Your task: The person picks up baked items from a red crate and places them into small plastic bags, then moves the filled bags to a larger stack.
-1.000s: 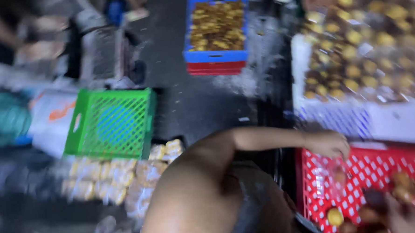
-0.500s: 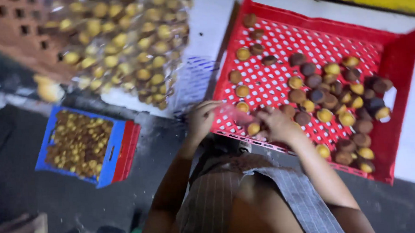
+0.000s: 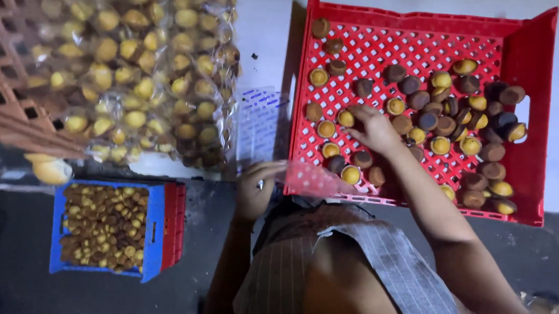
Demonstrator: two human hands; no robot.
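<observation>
The small round cakes [image 3: 441, 115] lay scattered in the red crate [image 3: 545, 117], mostly to the right of the right hand [image 3: 374, 129], whose fingers rested loosely curled on one near the left wall. The left hand [image 3: 256, 189] pinched a clear bag [image 3: 315, 177] (open, just below the crate's edge).

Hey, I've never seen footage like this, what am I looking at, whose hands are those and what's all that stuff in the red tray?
This is one view from a camera worn on a person's head, looking down at their own bare hands. The right hand reaches into a red crate of small round cakes, yellow and brown. The left hand holds a clear plastic bag at the crate's edge. Beside it lie clear bags of packed cakes; lower down sits a blue crate with more.
</observation>
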